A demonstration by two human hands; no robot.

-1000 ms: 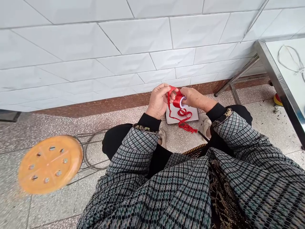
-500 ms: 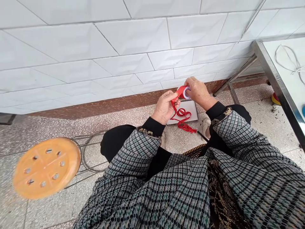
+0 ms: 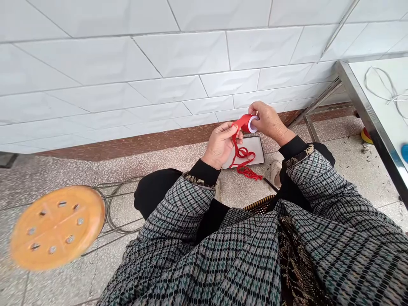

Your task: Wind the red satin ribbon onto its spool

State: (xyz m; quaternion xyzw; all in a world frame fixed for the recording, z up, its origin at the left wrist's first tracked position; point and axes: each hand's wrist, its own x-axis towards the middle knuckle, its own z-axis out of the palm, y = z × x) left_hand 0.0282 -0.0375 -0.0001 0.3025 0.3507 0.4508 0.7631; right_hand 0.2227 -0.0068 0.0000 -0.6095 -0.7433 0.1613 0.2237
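Observation:
My right hand point(image 3: 269, 121) grips a roll of red ribbon point(image 3: 246, 123) by its white core, the fingers partly inside the hole. A short stretch of ribbon runs from the roll to my left hand point(image 3: 220, 142), which pinches it between thumb and fingers. From there the red strip hangs down into a shallow white tray point(image 3: 259, 148) with a dark rim on the floor. Loops of ribbon lie in the tray, and a red knotted or tasselled bunch point(image 3: 250, 173) spills over its near edge. The fingertips of my right hand are partly hidden by the roll.
An orange round stool point(image 3: 59, 227) with a holed seat and metal legs stands at the left. On the right is a metal-framed table point(image 3: 366, 97) bearing a white cord point(image 3: 390, 91). A tiled wall point(image 3: 207, 51) rises in front. A dark stick point(image 3: 270, 184) lies near my shoe.
The roll has moved slightly right, away from my left hand, so a little more ribbon spans the gap. Both hands keep their hold. The view has shifted slightly.

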